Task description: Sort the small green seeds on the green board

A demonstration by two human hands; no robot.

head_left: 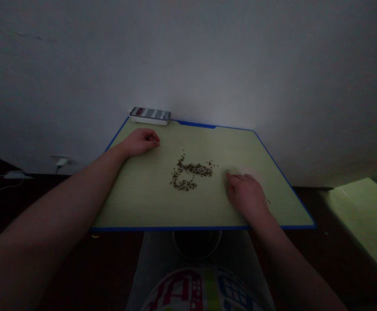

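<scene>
Small dark brown seeds (pixel 196 169) lie scattered in a loose patch at the middle of the pale yellow-green board (pixel 136 207) with a blue edge. To the left of them, my left hand (pixel 141 141) rests on the board, its fingers loosely curled, a gap showing between thumb and fingers and nothing seen in it. On the other side my right hand (pixel 245 192) touches the board with its fingers close together and tips down. Whatever may be under those fingertips is too small to make out. A faint pale patch (pixel 251 172) spreads just behind that hand.
At the board's far left corner stands a white box with a dark striped top (pixel 150 114). A wall (pixel 207 65) rises behind the board. Below the near edge, a round container (pixel 197 244) sits between my legs. A plug (pixel 61 162) with a cable is at the left wall.
</scene>
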